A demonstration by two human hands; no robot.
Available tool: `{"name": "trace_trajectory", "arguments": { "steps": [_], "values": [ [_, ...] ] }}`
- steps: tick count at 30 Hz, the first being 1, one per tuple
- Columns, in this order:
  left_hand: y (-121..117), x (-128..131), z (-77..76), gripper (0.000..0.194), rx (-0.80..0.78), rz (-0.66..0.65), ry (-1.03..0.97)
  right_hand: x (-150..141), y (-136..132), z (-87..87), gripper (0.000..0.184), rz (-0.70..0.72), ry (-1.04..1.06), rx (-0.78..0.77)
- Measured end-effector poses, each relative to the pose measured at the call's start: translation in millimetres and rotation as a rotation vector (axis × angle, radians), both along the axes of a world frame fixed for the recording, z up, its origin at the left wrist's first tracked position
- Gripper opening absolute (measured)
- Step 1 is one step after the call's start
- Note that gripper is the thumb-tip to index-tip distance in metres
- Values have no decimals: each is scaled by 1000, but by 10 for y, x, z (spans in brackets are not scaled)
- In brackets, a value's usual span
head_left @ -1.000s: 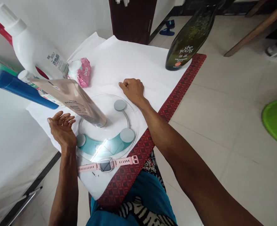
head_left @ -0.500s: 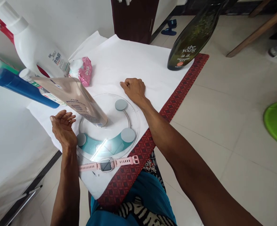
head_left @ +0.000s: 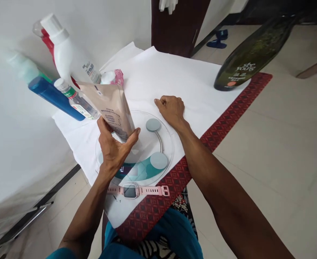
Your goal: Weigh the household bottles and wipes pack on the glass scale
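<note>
My left hand (head_left: 115,144) is wrapped round the lower part of a beige package (head_left: 111,108) with a wide flat top and printed text. Below it lies a round glass scale (head_left: 169,151) with grey pads and a teal band; its small display is lit. The hand hides the package's base, so I cannot tell whether it touches the glass. On the white cloth (head_left: 174,77), just beyond the scale, my right hand (head_left: 171,109) rests in a loose fist with nothing visible in it. A pink-strapped watch (head_left: 130,191) lies along the scale's near edge.
At the left stand a white detergent bottle (head_left: 69,54), a blue bottle (head_left: 56,97), a small clear bottle (head_left: 79,102) and a pink packet (head_left: 119,78). A dark green bottle (head_left: 250,57) stands near the right edge with the red patterned border (head_left: 228,118).
My left hand has moved from beside the scale onto the beige package and closed round it. The view has shifted left, and the scale's display has lit up. My right hand stays put.
</note>
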State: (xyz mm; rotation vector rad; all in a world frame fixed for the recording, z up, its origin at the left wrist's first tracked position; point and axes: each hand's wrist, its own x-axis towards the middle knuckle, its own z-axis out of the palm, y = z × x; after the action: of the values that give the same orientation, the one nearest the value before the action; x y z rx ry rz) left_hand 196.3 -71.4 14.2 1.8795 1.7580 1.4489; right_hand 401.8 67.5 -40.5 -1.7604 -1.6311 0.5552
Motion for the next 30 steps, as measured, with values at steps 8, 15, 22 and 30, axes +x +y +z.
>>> {"name": "trace_trajectory", "arguments": {
  "steps": [8,15,22,30],
  "values": [
    [179,-592,98,74,110,158,-138,-9,-3,11,41,0,13,-20],
    [706,-1109,135,73,188,284,-119,-21,-17,49,41,-6,19,-41],
    [1152,-963,-84,80,41,413,41,-15,-35,67,42,-6,34,-30],
    [1224,-863,-49,93,6,437,157,6,11,1,42,2,24,0]
  ]
}}
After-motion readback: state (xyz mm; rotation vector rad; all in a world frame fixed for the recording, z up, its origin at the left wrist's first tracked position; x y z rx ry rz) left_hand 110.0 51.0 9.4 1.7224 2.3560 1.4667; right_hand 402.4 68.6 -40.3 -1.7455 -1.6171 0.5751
